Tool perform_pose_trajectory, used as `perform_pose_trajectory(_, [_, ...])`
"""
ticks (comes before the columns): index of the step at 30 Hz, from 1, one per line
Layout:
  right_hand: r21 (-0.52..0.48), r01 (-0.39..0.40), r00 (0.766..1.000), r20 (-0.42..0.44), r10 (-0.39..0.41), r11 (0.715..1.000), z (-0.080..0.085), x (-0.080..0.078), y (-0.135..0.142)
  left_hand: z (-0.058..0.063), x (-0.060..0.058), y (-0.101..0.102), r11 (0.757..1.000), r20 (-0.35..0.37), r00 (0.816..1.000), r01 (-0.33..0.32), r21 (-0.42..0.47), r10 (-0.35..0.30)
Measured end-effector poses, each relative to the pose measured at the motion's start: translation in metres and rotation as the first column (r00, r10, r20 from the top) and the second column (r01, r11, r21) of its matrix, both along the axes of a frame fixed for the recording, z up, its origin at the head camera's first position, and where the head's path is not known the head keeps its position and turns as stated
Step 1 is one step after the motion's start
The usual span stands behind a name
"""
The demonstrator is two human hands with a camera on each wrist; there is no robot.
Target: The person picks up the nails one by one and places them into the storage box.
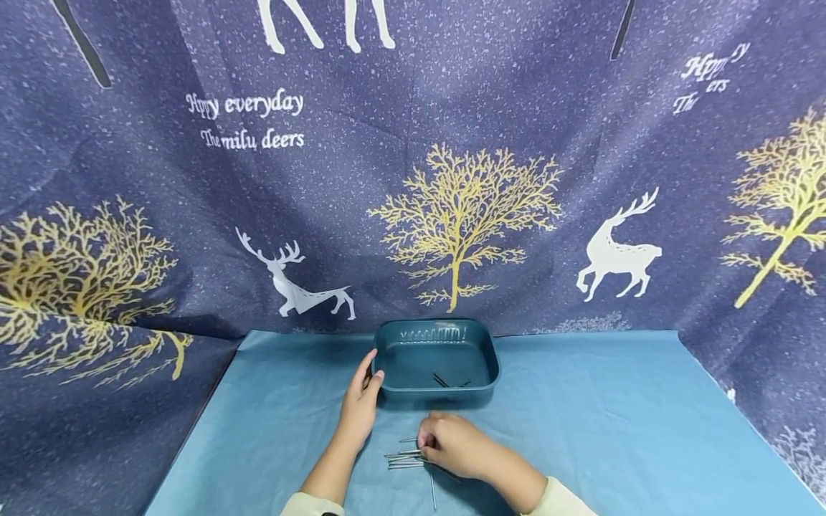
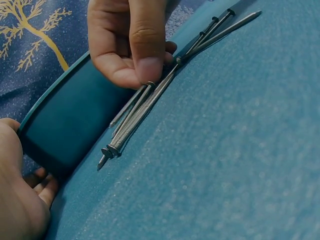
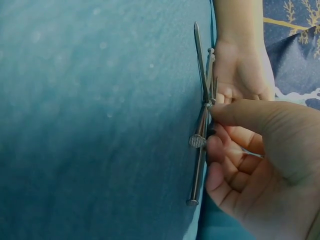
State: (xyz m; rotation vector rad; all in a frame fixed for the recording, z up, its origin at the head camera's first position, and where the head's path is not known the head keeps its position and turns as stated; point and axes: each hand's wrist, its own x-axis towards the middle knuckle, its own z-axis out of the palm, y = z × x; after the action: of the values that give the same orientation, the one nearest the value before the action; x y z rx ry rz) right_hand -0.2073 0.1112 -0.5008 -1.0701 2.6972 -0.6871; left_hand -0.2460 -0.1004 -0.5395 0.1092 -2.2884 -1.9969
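Loose steel nails (image 1: 405,462) lie in a small pile on the blue cloth, in front of a dark teal rectangular dish (image 1: 426,394). At the pile, my right hand (image 1: 454,446) pinches a nail near its head (image 2: 150,84) between thumb and finger; the other fingers are curled. My left hand (image 1: 358,412) grips the dish at its near left corner, the thumb by the rim and fingers against the outer side. A few dark nails (image 1: 441,380) lie inside the dish. In the right wrist view, some nails (image 3: 200,65) cross each other beside my right thumb.
The blue cloth (image 1: 613,423) covers the table and stretches to both sides. Right behind the dish hangs a dark blue curtain (image 1: 516,107) printed with deer and golden trees. One nail (image 1: 433,491) points toward the near edge, apart from the pile.
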Motion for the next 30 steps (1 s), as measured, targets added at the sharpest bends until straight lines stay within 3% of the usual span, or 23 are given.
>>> perform_pose_trajectory(15, [-0.088,0.022,0.999,-0.032,-0.025,0.996,0.0061,0.0007,-0.0002,-0.0022,-0.0002,-0.0009,1.000,-0.017,1.000,0.011,-0.003,-0.011])
perform_pose_trajectory(21, [-0.154,0.016,0.996,-0.087,-0.029,0.988,0.0072,0.0002,0.0006,-0.0026,-0.0008,-0.0012,1.000,-0.026,1.000,0.013,-0.016,-0.014])
perform_pose_trajectory(30, [-0.201,0.070,0.992,-0.090,-0.089,0.977,0.0097,-0.0020,0.0023,-0.0009,0.0001,-0.0006,1.000,-0.018,1.000,0.011,-0.008,-0.011])
